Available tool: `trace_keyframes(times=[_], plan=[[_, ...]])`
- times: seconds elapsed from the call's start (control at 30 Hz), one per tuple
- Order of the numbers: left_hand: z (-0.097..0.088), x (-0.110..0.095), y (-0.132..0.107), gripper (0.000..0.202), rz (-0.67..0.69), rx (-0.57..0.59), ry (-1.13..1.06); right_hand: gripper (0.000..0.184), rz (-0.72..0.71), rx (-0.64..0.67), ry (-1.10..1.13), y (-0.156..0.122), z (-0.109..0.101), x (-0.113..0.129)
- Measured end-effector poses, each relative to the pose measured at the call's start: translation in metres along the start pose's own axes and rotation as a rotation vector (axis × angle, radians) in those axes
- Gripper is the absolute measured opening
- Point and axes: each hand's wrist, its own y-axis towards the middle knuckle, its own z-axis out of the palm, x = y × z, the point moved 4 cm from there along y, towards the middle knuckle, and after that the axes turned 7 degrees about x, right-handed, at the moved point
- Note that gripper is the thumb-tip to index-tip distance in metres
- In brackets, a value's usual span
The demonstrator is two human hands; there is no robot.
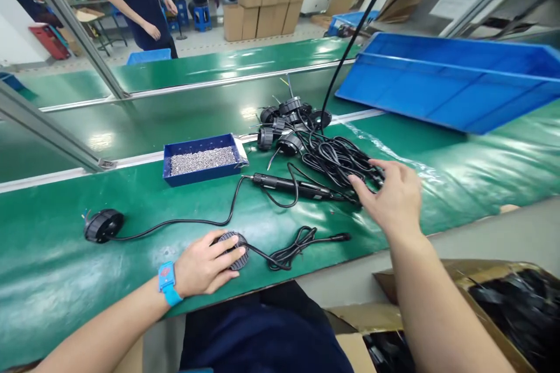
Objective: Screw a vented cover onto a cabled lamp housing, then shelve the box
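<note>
My left hand (pixel 209 262), with a blue wrist strap (pixel 167 277), lies over a round black ribbed cap (pixel 238 255), its fingers curled across the top. From this cap a black cable (pixel 284 257) runs right into a small coil on the green mat. My right hand (pixel 391 195) hovers at the right end of a heap of black cables (pixel 335 157), thumb and fingers apart; whether it touches them I cannot tell. Just left of it lies a black electric screwdriver (pixel 293 186). Another black cap (pixel 104 225) with thin coloured wires sits at the left, its cable trailing right.
A blue tray (pixel 195 178) of small metal screws stands behind my left hand. More wired black caps (pixel 289 143) are piled beyond the screwdriver. A large blue bin (pixel 420 78) rests at the back right, and an open carton (pixel 389 280) stands below the bench edge. A person (pixel 131 0) stands across the bench.
</note>
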Motion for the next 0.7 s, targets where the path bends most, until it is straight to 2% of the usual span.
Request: trace_keyframes(times=[0.07,0.13,0.17,0.23,0.3,0.37,0.47,0.6,0.63,0.7], plan=[[0.0,0.0,0.0,0.037,-0.002,-0.01,-0.001,0.072,0.012,0.113,-0.032,0.014,0.013,-0.017],[0.0,0.0,-0.001,0.038,-0.018,-0.017,-0.007,0.083,0.016,0.229,-0.067,0.029,0.03,-0.02],[0.0,0.001,-0.001,0.038,-0.025,-0.02,-0.008,0.082,0.02,0.287,-0.086,0.035,0.038,-0.018],[0.0,0.0,-0.002,0.039,-0.032,-0.023,-0.003,0.067,0.028,0.399,-0.118,0.046,0.049,-0.012],[0.001,0.0,-0.002,0.039,-0.035,-0.024,0.004,0.051,0.049,0.478,-0.137,0.055,0.05,-0.011],[0.001,0.0,-0.003,0.039,-0.044,-0.021,0.003,0.05,0.059,0.514,-0.134,0.063,0.042,-0.017],[0.002,0.0,-0.004,0.039,-0.055,-0.015,-0.004,0.07,0.056,0.547,-0.1,0.077,0.032,-0.036],[0.003,0.0,-0.005,0.04,-0.039,-0.016,0.001,0.107,0.157,0.7,-0.081,0.091,0.051,-0.059],[0.003,0.0,-0.005,0.04,-0.037,-0.014,0.005,0.107,0.193,0.731,-0.092,0.094,0.056,-0.062],[0.003,0.001,-0.005,0.04,-0.035,-0.013,0.012,0.094,0.253,0.75,-0.124,0.099,0.061,-0.063]])
